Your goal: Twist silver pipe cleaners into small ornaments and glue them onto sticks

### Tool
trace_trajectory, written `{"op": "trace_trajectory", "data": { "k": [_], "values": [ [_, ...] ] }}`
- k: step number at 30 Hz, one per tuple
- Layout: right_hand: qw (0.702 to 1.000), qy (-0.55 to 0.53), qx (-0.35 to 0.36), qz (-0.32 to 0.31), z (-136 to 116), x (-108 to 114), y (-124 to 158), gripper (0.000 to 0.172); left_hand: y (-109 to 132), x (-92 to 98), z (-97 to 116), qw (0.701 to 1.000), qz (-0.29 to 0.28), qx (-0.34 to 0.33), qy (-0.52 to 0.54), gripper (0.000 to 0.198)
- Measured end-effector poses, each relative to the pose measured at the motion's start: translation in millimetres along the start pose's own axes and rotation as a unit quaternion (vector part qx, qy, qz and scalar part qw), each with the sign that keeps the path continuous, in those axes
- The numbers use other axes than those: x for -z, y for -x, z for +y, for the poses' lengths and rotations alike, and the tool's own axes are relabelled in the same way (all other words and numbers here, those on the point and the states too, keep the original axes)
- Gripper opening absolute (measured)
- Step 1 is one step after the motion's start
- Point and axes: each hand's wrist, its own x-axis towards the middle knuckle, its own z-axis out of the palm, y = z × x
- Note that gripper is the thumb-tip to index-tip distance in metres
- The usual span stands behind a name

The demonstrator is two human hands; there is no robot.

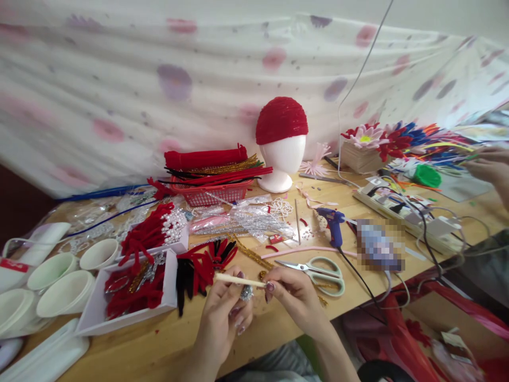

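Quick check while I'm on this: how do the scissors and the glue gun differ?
The scissors have pale green handles; the glue gun is blue. The scissors lie flat close to the right hand; the glue gun sits farther back. A black cord trails from the glue gun; the scissors have none. Both rest on the table, untouched; the left hand and right hand pinch a stick.

No words I can make out. The red label (14,265) at far left is too small, the red tag (275,239) mid-frame too, and the pixelated patch (379,246) stays unreadable.
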Motion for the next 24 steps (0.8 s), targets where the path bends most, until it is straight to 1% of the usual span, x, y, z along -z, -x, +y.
{"op": "trace_trajectory", "data": {
  "k": [3,5,10,15,20,24],
  "values": [
    [1.000,-0.005,-0.004,0.005,1,2,-1,0.032,1,-1.0,0,1.000,-0.020,-0.005,-0.003,0.058],
    [1.000,-0.005,-0.007,0.016,2,2,-1,0.030,1,0.2,-3,1.000,-0.024,-0.012,0.005,0.056],
    [0.998,-0.002,0.007,0.056,5,0,-3,0.021,-2,5.7,-8,0.999,-0.012,-0.046,0.006,0.051],
    [0.997,-0.038,0.018,0.070,6,0,-4,0.016,-2,6.7,-8,0.999,0.011,-0.049,-0.018,0.051],
    [0.995,-0.055,0.031,0.081,4,0,-6,0.015,-4,9.6,-12,0.998,0.016,-0.048,-0.028,0.055],
    [0.992,-0.070,0.022,0.105,5,-3,-7,0.017,-7,11.6,-13,0.998,0.022,-0.051,-0.032,0.056]
  ]
}}
